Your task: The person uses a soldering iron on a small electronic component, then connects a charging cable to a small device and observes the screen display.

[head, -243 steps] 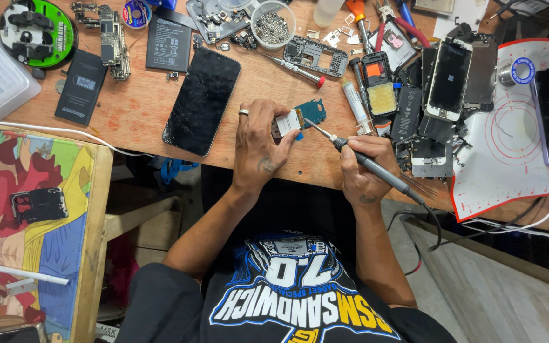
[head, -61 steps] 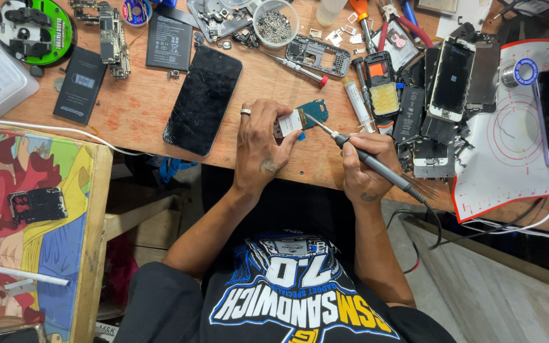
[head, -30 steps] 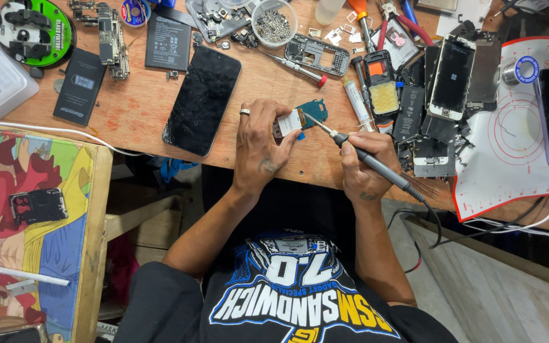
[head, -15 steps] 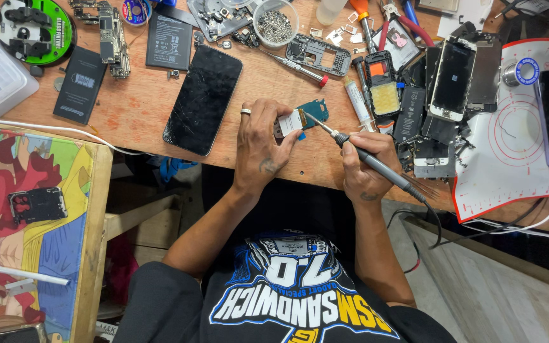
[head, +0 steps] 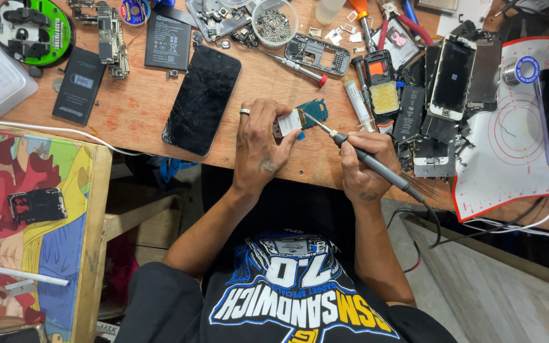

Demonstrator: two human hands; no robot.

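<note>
My left hand (head: pixel 260 143), a ring on one finger, pinches a small teal circuit board (head: pixel 302 117) flat against the wooden bench (head: pixel 141 117). My right hand (head: pixel 363 165) grips a black soldering iron (head: pixel 376 166) like a pen, and its metal tip touches the board's upper edge. The iron's cord trails off to the lower right. A black phone with a cracked screen (head: pixel 203 99) lies just left of my left hand.
Phone frames, batteries (head: pixel 168 42) and boards crowd the back of the bench. A clear cup of screws (head: pixel 275 21) and a screwdriver (head: pixel 300 67) lie behind the board. A white and red work mat (head: pixel 509 159) is at right, a colourful side table (head: pixel 27 228) at left.
Almost nothing differs: both hands keep their hold, and the iron's tip has only shifted slightly along the board's edge.
</note>
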